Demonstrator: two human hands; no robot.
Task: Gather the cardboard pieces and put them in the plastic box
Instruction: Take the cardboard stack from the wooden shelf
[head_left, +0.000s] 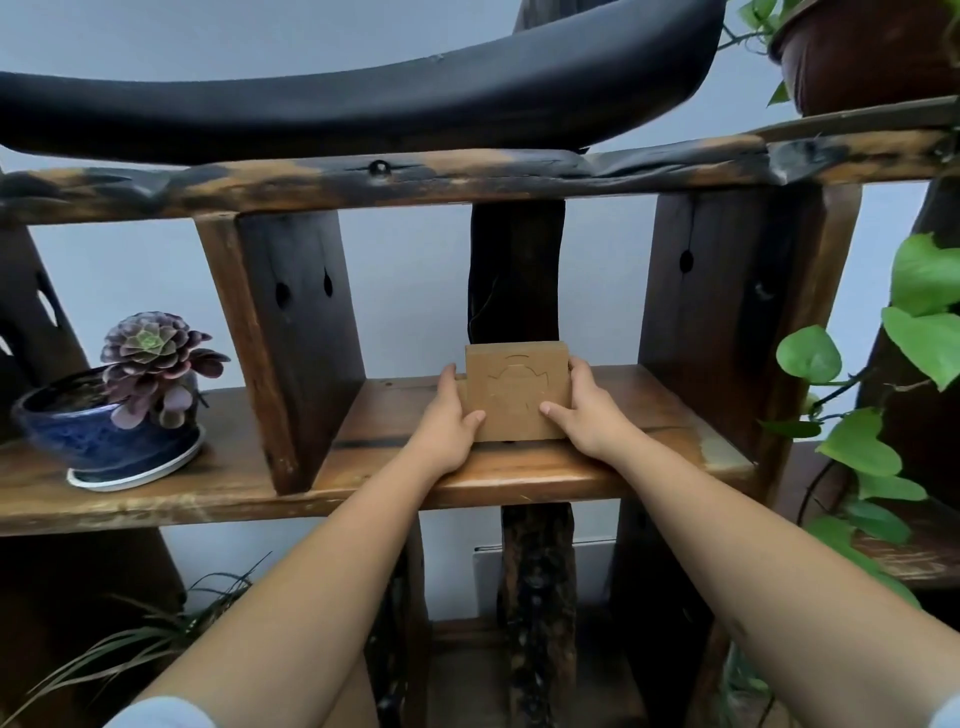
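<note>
Left hand (448, 423) and right hand (586, 415) clasping a cardboard stack (511, 391) from both sides, stack standing on a wooden shelf (519, 470), potted succulent (111, 415) sitting far left

Home; rustic plant shelf (519, 473); succulent (150, 358)

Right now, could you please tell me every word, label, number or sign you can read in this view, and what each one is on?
There is no readable text anywhere in this view.
The cardboard stack, held between the left hand and right hand, shows only cut outlines on its front face, no letters or numbers.
The blue plant pot and the wooden shelf carry no label or sign.
</note>
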